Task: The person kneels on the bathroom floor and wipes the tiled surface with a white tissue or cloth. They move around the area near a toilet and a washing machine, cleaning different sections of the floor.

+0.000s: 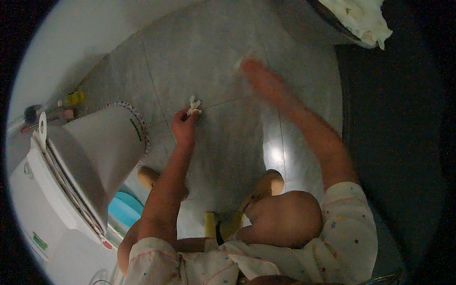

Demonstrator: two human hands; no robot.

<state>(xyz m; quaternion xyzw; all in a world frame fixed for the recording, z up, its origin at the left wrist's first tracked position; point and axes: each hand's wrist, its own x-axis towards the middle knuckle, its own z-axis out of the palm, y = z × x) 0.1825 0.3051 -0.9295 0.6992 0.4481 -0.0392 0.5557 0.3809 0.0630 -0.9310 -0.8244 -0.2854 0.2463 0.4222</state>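
Observation:
Low over a grey tiled floor (213, 149), my left hand (184, 130) pinches a small crumpled whitish piece, perhaps tissue or a vegetable scrap (194, 106). My right hand (262, 78) is stretched farther forward and to the right, blurred by motion. Something pale shows faintly at its fingertips, too blurred to name; whether that hand is closed on it cannot be told. Both forearms reach out from short, pale speckled sleeves, with my bent knees between them.
A white plastic bin or tub (103, 142) stands at the left beside a turquoise object (126, 208). A small yellow item (75, 97) lies near the wall. At the upper right is a container with a whitish bag (363, 21). A dark surface borders the floor on the right.

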